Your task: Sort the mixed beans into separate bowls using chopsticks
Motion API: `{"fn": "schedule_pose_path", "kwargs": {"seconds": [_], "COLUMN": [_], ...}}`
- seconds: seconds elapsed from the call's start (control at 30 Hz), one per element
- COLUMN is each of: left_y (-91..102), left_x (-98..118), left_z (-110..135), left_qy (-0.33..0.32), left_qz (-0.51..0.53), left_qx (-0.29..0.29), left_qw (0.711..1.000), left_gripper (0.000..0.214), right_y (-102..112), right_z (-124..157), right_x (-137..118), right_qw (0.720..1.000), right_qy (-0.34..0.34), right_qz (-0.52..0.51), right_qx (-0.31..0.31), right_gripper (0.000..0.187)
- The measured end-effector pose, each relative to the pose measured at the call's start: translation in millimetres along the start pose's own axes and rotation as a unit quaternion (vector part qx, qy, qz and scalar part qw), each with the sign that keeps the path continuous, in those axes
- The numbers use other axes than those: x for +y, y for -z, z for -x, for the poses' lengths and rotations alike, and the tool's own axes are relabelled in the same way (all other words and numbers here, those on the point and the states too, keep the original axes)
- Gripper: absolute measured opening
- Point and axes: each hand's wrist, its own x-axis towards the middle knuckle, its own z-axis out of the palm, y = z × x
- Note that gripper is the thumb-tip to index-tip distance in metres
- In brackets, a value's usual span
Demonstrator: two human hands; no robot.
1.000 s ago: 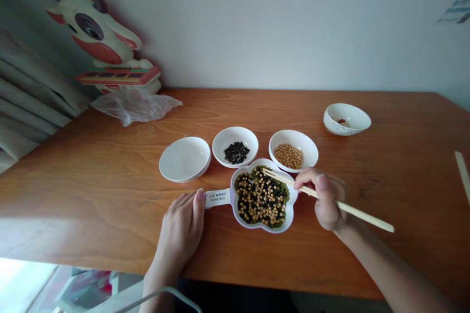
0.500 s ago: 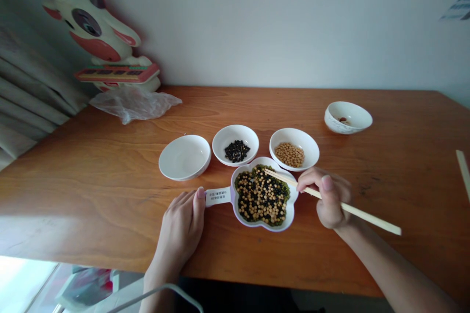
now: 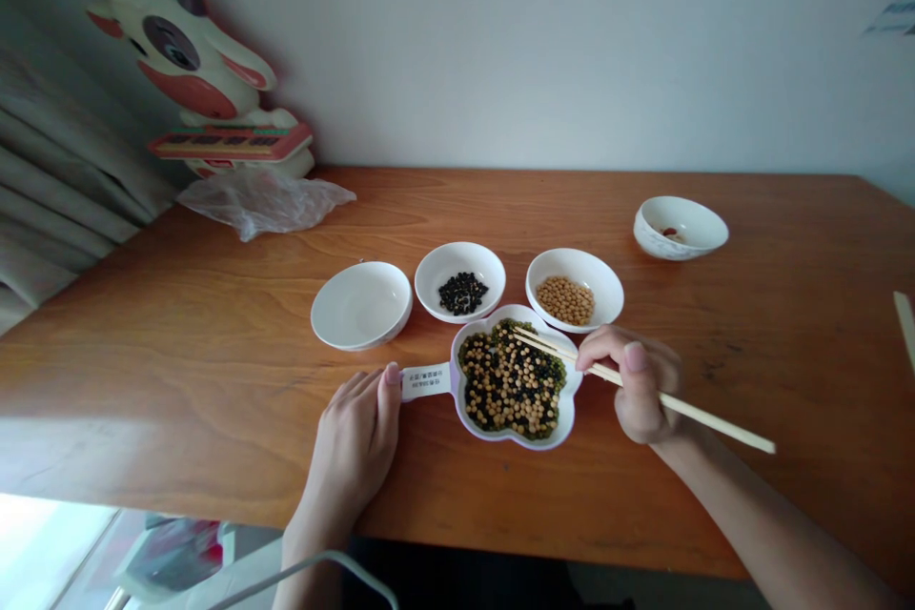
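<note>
My left hand [image 3: 359, 419] is closed on the handle of a white flower-shaped dish [image 3: 566, 419], which has a printed label [image 3: 427, 380] along the handle. Mixed beans [image 3: 511, 381], black, tan and small green ones, fill the dish. In my right hand [image 3: 636, 381] is a pair of wooden chopsticks [image 3: 704, 416], held closed around the shafts; their tips rest among the beans near the dish's far side. Whether the tips pinch a bean is too small to tell. Just behind the dish stand a bowl [image 3: 437, 278] of black beans and a bowl [image 3: 606, 287] of tan beans.
A bare white bowl [image 3: 363, 305] stands left of the black-bean bowl. Farther right is another bowl [image 3: 661, 243] with a little reddish stuff inside. At the back left, a clear plastic bag [image 3: 264, 203] lies before a cow-shaped toy keyboard [image 3: 229, 143]. A cable [image 3: 335, 558] crosses my left forearm.
The chopsticks have shifted slightly, their tips a little apart over the beans. My left hand keeps its hold on the dish handle.
</note>
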Motion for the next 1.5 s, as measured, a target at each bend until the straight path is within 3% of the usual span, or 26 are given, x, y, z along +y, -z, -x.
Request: {"fn": "schedule_pose_path", "kwargs": {"seconds": [0.33, 0.57, 0.83, 1.0, 1.23, 1.5], "left_y": [-1.3, -0.6, -0.4, -1.1, -2.6, -1.4], "left_x": [-0.5, 0.2, -0.2, -0.1, -2.0, -0.9], "left_z": [-0.3, 0.1, 0.3, -0.2, -0.7, -0.5], "left_qy": [0.002, 0.007, 0.008, 0.007, 0.005, 0.003], "left_qz": [0.011, 0.008, 0.004, 0.008, 0.007, 0.009], "left_qx": [-0.003, -0.001, 0.000, -0.002, -0.001, -0.004], "left_qw": [1.000, 1.000, 1.000, 1.000, 1.000, 1.000], "left_gripper": [0.046, 0.047, 0.047, 0.047, 0.047, 0.046], "right_y": [-0.8, -1.4, 4.2, 21.2, 30.7, 30.0], "right_z": [-2.9, -0.7, 0.0, -2.5, -8.9, -11.1], "right_x": [0.4, -2.8, -2.0, 2.1, 14.2, 11.3], "right_qw": [0.997, 0.996, 0.989, 0.963, 0.960, 0.962], "right_qy": [0.052, 0.051, 0.121, 0.192, 0.095, 0.100], "right_qz": [0.061, 0.063, 0.033, 0.099, 0.089, 0.047], "right_qx": [0.009, 0.024, 0.074, 0.159, 0.248, 0.251], "right_gripper": [0.035, 0.042, 0.047, 0.055, 0.068, 0.066]}}
